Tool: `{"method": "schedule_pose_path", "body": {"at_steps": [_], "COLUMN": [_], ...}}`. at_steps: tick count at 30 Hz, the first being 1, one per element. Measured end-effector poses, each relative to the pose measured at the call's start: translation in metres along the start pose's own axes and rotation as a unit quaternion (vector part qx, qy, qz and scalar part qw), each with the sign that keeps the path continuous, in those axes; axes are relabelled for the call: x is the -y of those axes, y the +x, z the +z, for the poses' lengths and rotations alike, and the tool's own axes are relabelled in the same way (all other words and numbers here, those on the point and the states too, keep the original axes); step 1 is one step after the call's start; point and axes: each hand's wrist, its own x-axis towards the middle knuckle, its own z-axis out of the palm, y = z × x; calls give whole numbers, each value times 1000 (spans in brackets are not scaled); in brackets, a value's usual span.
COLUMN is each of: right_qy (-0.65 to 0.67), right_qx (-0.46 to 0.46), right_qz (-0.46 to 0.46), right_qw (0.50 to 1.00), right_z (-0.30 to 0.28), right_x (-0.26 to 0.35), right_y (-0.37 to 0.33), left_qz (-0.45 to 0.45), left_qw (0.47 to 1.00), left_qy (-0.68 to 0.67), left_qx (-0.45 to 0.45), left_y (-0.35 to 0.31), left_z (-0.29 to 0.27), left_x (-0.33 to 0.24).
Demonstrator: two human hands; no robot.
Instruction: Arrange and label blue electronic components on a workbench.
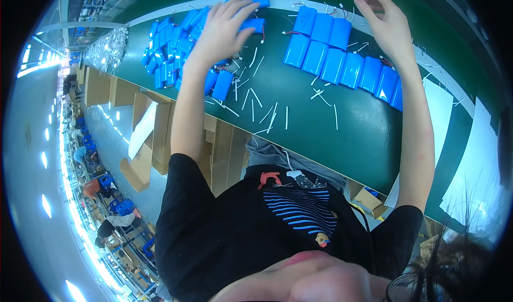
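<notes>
My left hand (222, 35) reaches over a heap of blue wrapped battery packs (173, 51) on the left of the green table. Its fingers are spread and lie over the far right side of the heap, with one pack (254, 25) beside the thumb; whether they press on any pack is hard to tell. My right hand (386, 27) hovers at the far side, right of a neat block of blue battery packs (326, 51) laid in rows. Its fingers bend loosely, thumb and fingertips slightly apart, and nothing shows between them. Short wires with small white connectors stick out of several packs.
Thin white strips (272, 118) lie scattered over the green table (352, 142). Small clear and silvery pieces (109, 51) are piled at the table's far left end. White sheets (467, 158) rest at the right. Cardboard boxes (144, 136) stand below the left edge; other people sit farther off.
</notes>
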Motion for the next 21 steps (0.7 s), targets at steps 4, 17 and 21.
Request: {"method": "schedule_pose_path", "body": {"at_steps": [4,17,21], "right_qy": [19,199,174], "right_qx": [-7,97,55], "right_qz": [-39,-95,-69], "right_qw": [999,970,981], "right_z": [-4,2,-7], "right_x": [17,98,83], "right_y": [-11,-48,-42], "left_qz": [-21,-177,-120], "left_qw": [987,906,921], "left_qy": [-130,-384,-369], "left_qx": [87,4,-24], "left_y": [4,31,39], "left_z": [-10,-66,-62], "left_x": [27,-105,-108]}}
